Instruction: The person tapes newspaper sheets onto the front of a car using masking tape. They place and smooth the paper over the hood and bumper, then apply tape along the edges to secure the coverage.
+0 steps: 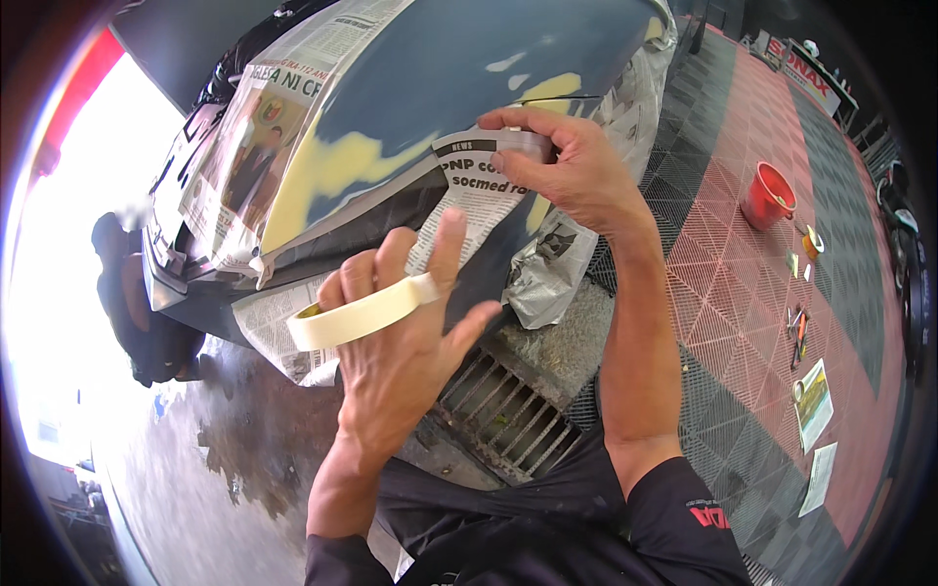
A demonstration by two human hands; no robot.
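A newspaper strip (474,210) is laid along the lower edge of a blue panel (391,107) at upper centre, where pale yellow patches (342,168) are seen. The strip's top end is touched by the thumb of the right hand (589,181), while the index finger is stretched above it; in that grip thumb and index finger are parted at the base, but whether the paper is pinched cannot be told. A cream tape roll (357,322), left of centre, is carried across the fingers of the left hand (399,359); which fingers are passed through it cannot be told. The left grip is spread, its thumb held well apart from the fingers. At upper left, more newspaper (266,146) is spread over the bodywork. Below centre, a grate (513,415) is set in the floor. On the tiles (728,293) at right, a red bucket (767,195) is seen, with two sheets of paper (813,405) lower down. At far left, a person (137,303) is seen in shadow.
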